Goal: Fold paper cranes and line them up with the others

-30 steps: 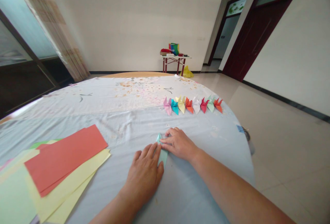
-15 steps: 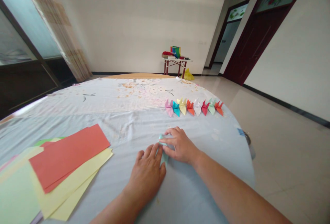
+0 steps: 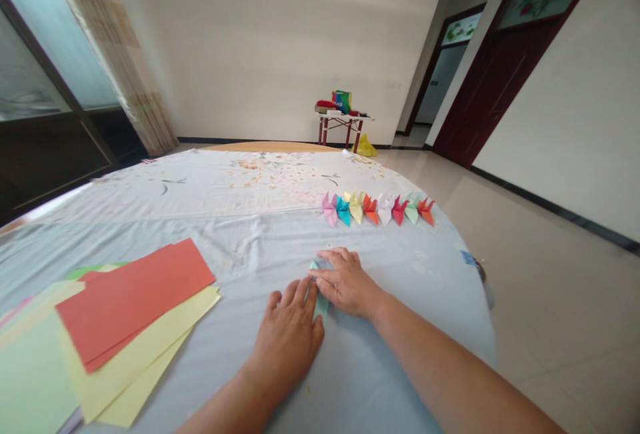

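A small, narrow piece of pale green folded paper [image 3: 321, 309] lies on the tablecloth, largely covered by my hands. My left hand [image 3: 289, 327] rests flat over its left side, fingers stretched out and pressing it down. From the right, my right hand [image 3: 350, 284] has its fingers bent on the paper's upper end, thumb and forefinger closed at the fold. The paper's pointed tip shows just beyond the fingertips. The fingertips of both hands almost meet, so the exact fold beneath them is hidden.
Folded paper cranes [image 3: 384, 210] in several colours stand in a row beyond my right hand. To the left lie red paper sheets [image 3: 140, 301] on top of yellow sheets [image 3: 160, 347] and light green sheets [image 3: 35, 367]. The round table's edge curves along the right.
My right hand's fingers have shifted slightly at the paper's upper end, and less of the tip shows. My left hand stays pressed in nearly the same place.
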### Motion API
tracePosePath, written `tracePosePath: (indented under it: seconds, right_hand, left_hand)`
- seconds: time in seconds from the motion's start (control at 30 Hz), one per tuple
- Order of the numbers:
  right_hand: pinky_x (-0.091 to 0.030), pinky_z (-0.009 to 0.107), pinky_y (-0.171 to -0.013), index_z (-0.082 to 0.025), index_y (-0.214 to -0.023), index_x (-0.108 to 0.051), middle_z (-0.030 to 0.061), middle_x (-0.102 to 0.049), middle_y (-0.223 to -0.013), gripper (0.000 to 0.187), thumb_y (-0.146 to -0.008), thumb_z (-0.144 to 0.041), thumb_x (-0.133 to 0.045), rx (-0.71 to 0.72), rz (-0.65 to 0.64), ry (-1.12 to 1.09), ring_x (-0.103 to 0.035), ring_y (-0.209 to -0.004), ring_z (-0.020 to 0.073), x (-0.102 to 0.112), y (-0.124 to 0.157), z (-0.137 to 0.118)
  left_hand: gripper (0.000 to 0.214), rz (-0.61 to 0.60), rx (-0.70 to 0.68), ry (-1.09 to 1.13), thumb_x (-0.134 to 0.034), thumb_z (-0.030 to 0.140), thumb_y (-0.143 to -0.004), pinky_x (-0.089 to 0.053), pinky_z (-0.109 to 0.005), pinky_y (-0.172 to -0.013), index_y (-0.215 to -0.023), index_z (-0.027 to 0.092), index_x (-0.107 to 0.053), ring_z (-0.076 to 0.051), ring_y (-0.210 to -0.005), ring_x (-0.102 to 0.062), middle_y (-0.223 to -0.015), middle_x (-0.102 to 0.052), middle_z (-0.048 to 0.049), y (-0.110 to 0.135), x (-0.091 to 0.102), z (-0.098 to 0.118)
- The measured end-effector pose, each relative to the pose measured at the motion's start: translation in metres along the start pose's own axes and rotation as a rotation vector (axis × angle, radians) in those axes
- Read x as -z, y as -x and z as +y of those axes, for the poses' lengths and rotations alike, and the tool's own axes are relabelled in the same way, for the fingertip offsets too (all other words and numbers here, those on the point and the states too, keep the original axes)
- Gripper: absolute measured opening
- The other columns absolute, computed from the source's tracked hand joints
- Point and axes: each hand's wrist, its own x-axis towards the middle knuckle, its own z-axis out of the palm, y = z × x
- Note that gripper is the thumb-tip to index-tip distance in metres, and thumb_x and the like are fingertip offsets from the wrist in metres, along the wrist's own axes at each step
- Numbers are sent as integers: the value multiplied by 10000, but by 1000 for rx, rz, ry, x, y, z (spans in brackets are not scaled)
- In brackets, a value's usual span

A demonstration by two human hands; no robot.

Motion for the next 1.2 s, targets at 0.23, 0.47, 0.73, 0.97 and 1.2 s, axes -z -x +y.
tracePosePath:
  seconds: [0.23,0.47,0.73,0.97,1.2]
  right_hand:
    - [-276,430,-934,-354,-1185,-542,51,-469,-1257,332,-875,-361,-421,0,79,-26,-323,-1154,248,-4,-1,2]
    - [-276,419,-935,-347,-1150,-573,45,-499,-1215,311,-875,-354,-427,-4,121,-46,-340,-1137,235,-6,-1,4]
    - [-278,424,-927,-339,-1130,-589,50,-512,-1195,302,-876,-357,-426,-10,97,-39,-340,-1129,240,-8,-1,5]
    - [-269,430,-937,-355,-1158,-563,49,-495,-1218,314,-877,-379,-424,1,71,-20,-318,-1151,244,-8,-1,5]
    - [-276,429,-928,-365,-1187,-533,46,-469,-1251,328,-890,-376,-396,-17,44,2,-312,-1160,246,-6,-1,2]
  left_hand:
    - [485,12,0,22,-368,311,-826,-293,-417,-965,-1300,210,-399,-232,-1248,-351,-1404,-382,-38,0,-6,-4]
    - [503,2,14,25,-354,308,-825,-283,-450,-980,-1318,212,-373,-229,-1280,-317,-1423,-341,-22,1,-12,-5]
    - [493,30,29,-17,-372,294,-817,-291,-452,-982,-1295,179,-411,-235,-1261,-350,-1395,-389,-60,1,-12,-2]
    - [476,76,2,-33,-404,276,-808,-322,-435,-958,-1271,173,-444,-238,-1231,-388,-1369,-428,-76,-1,-13,-2]
    - [480,52,-1,-29,-385,287,-820,-318,-435,-958,-1284,173,-435,-243,-1233,-385,-1379,-412,-75,0,-9,-3]
